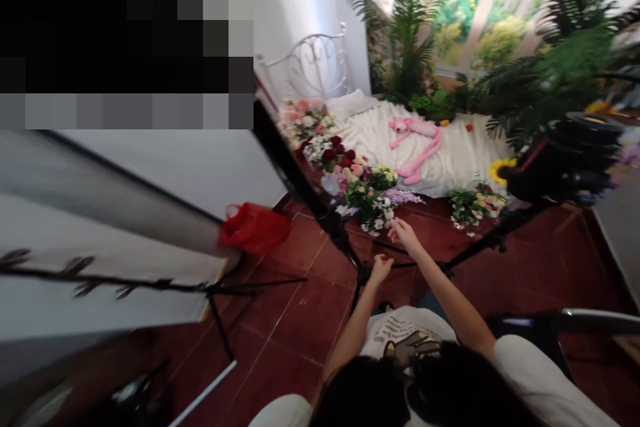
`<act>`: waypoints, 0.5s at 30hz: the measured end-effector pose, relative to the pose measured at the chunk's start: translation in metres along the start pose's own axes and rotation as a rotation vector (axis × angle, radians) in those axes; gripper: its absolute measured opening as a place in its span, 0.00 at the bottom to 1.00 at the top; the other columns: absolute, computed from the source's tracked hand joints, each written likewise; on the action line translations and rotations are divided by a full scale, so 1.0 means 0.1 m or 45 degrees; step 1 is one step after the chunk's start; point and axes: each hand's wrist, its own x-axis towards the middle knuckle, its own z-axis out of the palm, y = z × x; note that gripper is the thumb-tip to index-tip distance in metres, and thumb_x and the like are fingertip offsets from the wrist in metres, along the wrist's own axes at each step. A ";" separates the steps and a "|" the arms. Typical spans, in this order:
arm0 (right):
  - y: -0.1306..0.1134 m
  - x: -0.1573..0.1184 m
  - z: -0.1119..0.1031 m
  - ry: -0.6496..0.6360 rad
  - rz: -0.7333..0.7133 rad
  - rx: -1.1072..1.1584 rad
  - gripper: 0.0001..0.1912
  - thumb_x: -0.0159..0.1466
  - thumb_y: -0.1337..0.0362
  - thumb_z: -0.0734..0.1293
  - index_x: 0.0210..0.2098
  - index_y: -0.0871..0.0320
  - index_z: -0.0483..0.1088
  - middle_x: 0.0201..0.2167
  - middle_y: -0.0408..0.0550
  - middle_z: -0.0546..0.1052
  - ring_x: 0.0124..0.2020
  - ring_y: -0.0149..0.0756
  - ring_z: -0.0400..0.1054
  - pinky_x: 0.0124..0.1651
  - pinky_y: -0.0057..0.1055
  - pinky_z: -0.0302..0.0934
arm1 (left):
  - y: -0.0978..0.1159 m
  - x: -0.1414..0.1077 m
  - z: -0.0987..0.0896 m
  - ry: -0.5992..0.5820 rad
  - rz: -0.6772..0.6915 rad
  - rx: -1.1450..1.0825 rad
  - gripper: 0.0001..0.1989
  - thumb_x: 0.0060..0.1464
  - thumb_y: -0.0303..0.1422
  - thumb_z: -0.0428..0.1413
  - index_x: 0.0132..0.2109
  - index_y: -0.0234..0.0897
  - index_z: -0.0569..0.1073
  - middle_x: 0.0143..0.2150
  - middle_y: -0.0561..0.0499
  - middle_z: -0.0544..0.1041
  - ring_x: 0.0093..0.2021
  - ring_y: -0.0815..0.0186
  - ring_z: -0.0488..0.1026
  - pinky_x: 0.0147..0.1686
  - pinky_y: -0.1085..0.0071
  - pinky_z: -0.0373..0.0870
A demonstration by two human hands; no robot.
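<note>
My right hand [403, 233] is held out in front of my chest, fingers loosely bent and apart, and nothing shows in it. Lower and to its left is my left hand [382, 268], also loosely bent with no object visible in it. Close to the left hand stands a black stand leg joint [363, 273], but I cannot tell whether they touch. Beyond the right hand, white and purple artificial flowers [377, 210] lie on the red tiled floor [300, 303].
A white-draped bed [460, 153] carries a pink plush toy [415, 137]. Palm plants [410, 27] stand behind it. A dark lamp or camera head [560, 160] on a stand is at right. At left are a red bag [255, 228] and a black stand [215, 290] with clips.
</note>
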 end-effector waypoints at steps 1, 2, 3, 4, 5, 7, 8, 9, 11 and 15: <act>0.09 -0.08 -0.21 0.081 0.040 0.052 0.17 0.58 0.48 0.64 0.33 0.56 0.64 0.20 0.40 0.70 0.18 0.26 0.60 0.23 0.24 0.57 | 0.07 0.06 0.12 -0.089 0.008 0.014 0.19 0.45 0.36 0.62 0.42 0.32 0.67 0.33 0.45 0.75 0.38 0.59 0.75 0.42 0.62 0.70; 0.17 -0.16 -0.43 0.174 0.076 0.098 0.16 0.59 0.48 0.64 0.33 0.55 0.64 0.21 0.41 0.70 0.18 0.27 0.61 0.23 0.25 0.58 | 0.15 0.11 0.25 -0.172 0.014 0.034 0.16 0.47 0.36 0.61 0.40 0.31 0.68 0.33 0.45 0.76 0.36 0.61 0.75 0.41 0.63 0.71; 0.24 -0.25 -0.64 0.280 0.102 0.141 0.16 0.60 0.48 0.63 0.34 0.55 0.65 0.21 0.42 0.70 0.19 0.28 0.61 0.24 0.25 0.59 | 0.24 0.15 0.40 -0.255 0.035 0.050 0.14 0.48 0.35 0.60 0.39 0.31 0.68 0.33 0.45 0.76 0.35 0.63 0.75 0.40 0.64 0.71; 0.30 -0.34 -0.85 0.389 0.120 0.189 0.15 0.61 0.49 0.63 0.34 0.55 0.65 0.22 0.43 0.71 0.19 0.29 0.62 0.25 0.26 0.60 | 0.34 0.17 0.57 -0.337 0.070 0.060 0.13 0.49 0.35 0.59 0.39 0.31 0.69 0.33 0.45 0.76 0.35 0.64 0.75 0.40 0.65 0.71; 0.35 -0.44 -1.05 0.495 0.133 0.249 0.15 0.62 0.49 0.62 0.34 0.55 0.65 0.23 0.44 0.71 0.20 0.30 0.63 0.26 0.27 0.61 | 0.44 0.19 0.74 -0.420 0.120 0.066 0.12 0.49 0.34 0.59 0.38 0.31 0.69 0.34 0.45 0.77 0.35 0.64 0.75 0.40 0.65 0.71; 0.43 -0.63 -1.42 0.666 0.142 0.430 0.13 0.64 0.51 0.59 0.35 0.55 0.65 0.24 0.46 0.72 0.21 0.31 0.63 0.27 0.28 0.61 | 0.65 0.18 1.11 -0.583 0.271 0.077 0.10 0.49 0.34 0.60 0.37 0.32 0.71 0.35 0.45 0.77 0.37 0.64 0.75 0.43 0.64 0.71; 0.46 -0.73 -1.58 0.729 0.138 0.549 0.13 0.65 0.52 0.58 0.34 0.54 0.65 0.23 0.46 0.72 0.21 0.30 0.63 0.26 0.27 0.61 | 0.76 0.16 1.29 -0.658 0.365 0.082 0.10 0.49 0.33 0.60 0.36 0.32 0.71 0.35 0.44 0.77 0.38 0.64 0.75 0.45 0.63 0.71; 0.48 -0.82 -1.73 0.780 0.129 0.674 0.13 0.66 0.53 0.58 0.34 0.54 0.64 0.23 0.45 0.71 0.20 0.30 0.62 0.26 0.27 0.61 | 0.87 0.14 1.47 -0.723 0.459 0.087 0.09 0.49 0.33 0.60 0.36 0.32 0.72 0.36 0.44 0.78 0.39 0.63 0.75 0.47 0.62 0.70; 0.50 -0.99 -1.98 0.841 0.084 0.897 0.15 0.66 0.51 0.57 0.31 0.54 0.63 0.20 0.43 0.69 0.18 0.28 0.61 0.24 0.25 0.59 | 1.09 0.08 1.81 -0.820 0.613 0.088 0.11 0.49 0.33 0.60 0.38 0.33 0.72 0.40 0.43 0.77 0.43 0.62 0.75 0.51 0.61 0.68; 0.46 -1.20 -2.30 0.732 -0.106 1.190 0.20 0.63 0.46 0.60 0.27 0.55 0.60 0.15 0.36 0.63 0.15 0.25 0.56 0.20 0.22 0.54 | 1.47 -0.06 2.37 -0.988 0.811 0.012 0.18 0.50 0.36 0.60 0.48 0.34 0.70 0.50 0.42 0.74 0.51 0.62 0.72 0.56 0.60 0.65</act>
